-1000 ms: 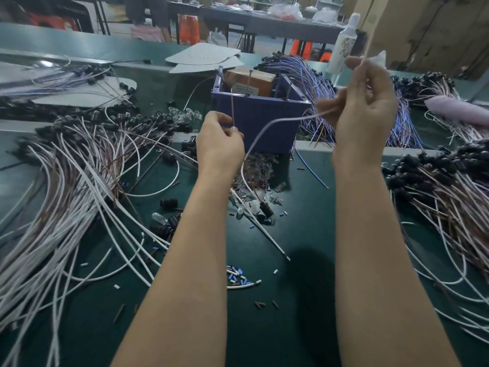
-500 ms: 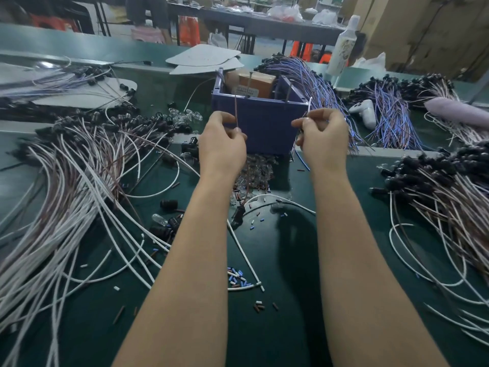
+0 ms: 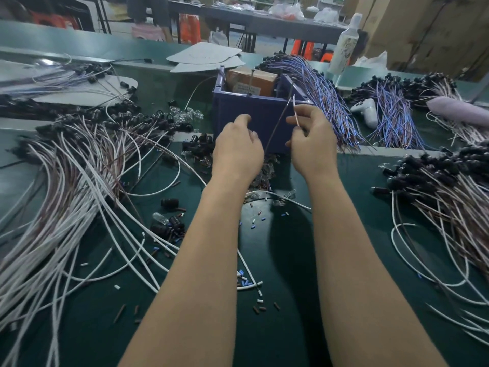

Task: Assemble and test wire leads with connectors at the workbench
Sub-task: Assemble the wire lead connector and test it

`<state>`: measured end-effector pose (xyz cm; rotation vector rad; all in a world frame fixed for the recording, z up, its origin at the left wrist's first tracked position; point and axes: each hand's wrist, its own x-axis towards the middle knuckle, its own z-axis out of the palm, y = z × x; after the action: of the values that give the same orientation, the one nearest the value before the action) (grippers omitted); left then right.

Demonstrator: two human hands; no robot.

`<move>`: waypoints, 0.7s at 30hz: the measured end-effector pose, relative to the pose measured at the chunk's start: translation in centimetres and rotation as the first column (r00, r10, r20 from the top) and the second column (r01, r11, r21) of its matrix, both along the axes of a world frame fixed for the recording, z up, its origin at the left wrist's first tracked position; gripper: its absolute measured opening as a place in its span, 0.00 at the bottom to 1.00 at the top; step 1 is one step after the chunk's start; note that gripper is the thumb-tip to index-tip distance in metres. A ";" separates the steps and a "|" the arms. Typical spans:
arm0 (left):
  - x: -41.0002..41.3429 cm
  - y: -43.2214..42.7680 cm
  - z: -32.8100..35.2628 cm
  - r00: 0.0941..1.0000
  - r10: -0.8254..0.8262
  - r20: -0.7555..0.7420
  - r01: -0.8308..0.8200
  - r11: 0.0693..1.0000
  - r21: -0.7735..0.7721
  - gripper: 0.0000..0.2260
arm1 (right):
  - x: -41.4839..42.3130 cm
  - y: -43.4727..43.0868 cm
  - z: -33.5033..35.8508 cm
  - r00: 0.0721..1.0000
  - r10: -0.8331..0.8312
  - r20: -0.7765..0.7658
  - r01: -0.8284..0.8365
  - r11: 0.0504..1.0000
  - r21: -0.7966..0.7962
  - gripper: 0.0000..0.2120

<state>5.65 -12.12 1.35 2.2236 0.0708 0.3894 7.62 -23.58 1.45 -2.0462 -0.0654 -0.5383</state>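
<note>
The right hand [image 3: 312,147] is closed into a pinch. Its thumb and forefinger hold one thin white wire [image 3: 294,109], and the short end of this wire stands up above the fingers. The other fingers are curled in. The left hand [image 3: 238,149] is just beside it at about the same height, with the thumb lifted and the fingers half curled. I cannot tell if it holds something, because its palm side is hidden.

One brown wire [image 3: 277,123] passes between the two hands. It is thin, almost straight and tilted. Its upper end is near the tip of the white wire and its lower part goes down behind the fingers of the left hand. It is not clear which hand carries it.

Directly behind both hands stands one blue bin [image 3: 230,109] with one cardboard box [image 3: 251,79] inside. To the left of the left hand lies one large heap of white and brown leads [image 3: 79,181] with black connectors at the far ends. To the right of the right hand lies a second heap [image 3: 449,197] of the same kind. Behind the right hand, past the bin, are two bundles of purple-blue wires [image 3: 322,86], and one white controller [image 3: 366,111] lies between them.

Nearer than the hands, between the forearms, short cut pieces of insulation [image 3: 247,283] are scattered on the dark green tabletop [image 3: 280,327]. They are too many to count.
</note>
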 end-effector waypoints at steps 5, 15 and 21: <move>-0.1 0.0 0.3 0.998 -0.031 -0.063 0.035 0.997 0.067 0.11 | 0.2 -0.1 -0.1 1.000 -0.021 -0.015 0.022 1.000 0.006 0.14; -0.5 -1.8 -0.7 0.949 -0.197 -0.246 0.241 0.956 0.166 0.13 | 0.6 0.0 -0.6 0.999 0.035 -0.028 -0.031 0.992 0.123 0.17; -0.6 -1.0 0.7 0.997 -0.028 -0.078 0.034 0.996 0.081 0.10 | 0.5 0.0 -0.3 1.000 -0.017 0.010 0.015 0.985 0.172 0.17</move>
<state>5.08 -13.09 2.08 2.3182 0.0627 0.2941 8.07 -23.60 1.10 -1.8771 -0.0084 -0.5470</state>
